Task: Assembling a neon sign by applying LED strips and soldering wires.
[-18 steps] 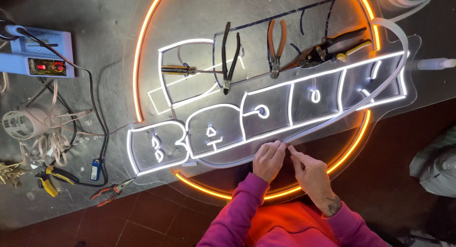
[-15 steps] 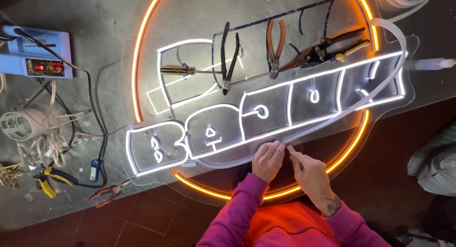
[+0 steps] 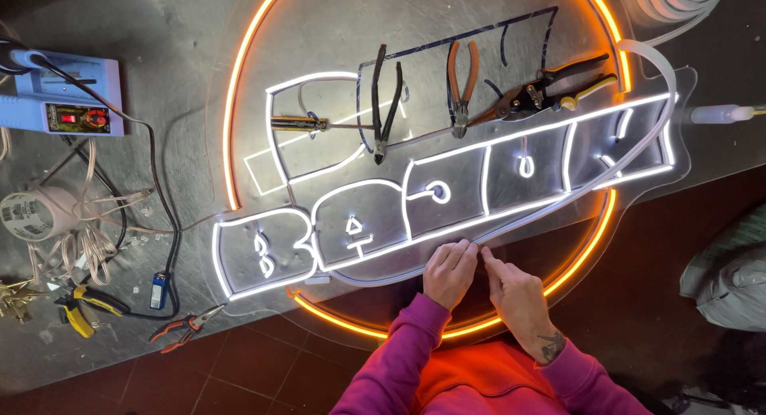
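A round clear sign panel [image 3: 335,40] lies on the metal table, ringed by a glowing orange strip [image 3: 233,104] and crossed by lit white letter outlines [image 3: 447,223]. An unlit white flexible strip [image 3: 574,195] runs along the lower edge of the letters and loops up to the right. My left hand [image 3: 448,273] and my right hand [image 3: 515,289] sit side by side at the panel's near edge, fingertips pinching this strip where it meets the lit outline. Both sleeves are magenta.
On the panel lie a screwdriver [image 3: 299,124], black pliers [image 3: 385,104], orange-handled pliers [image 3: 461,84] and snips [image 3: 550,92]. At the left are a power supply box [image 3: 68,104], tangled wires [image 3: 88,239], a tape roll [image 3: 28,215], yellow cutters [image 3: 76,311] and small red pliers [image 3: 187,327].
Both hands stay at the same spot on the strip, with only slight finger movement. The view has shifted a little.
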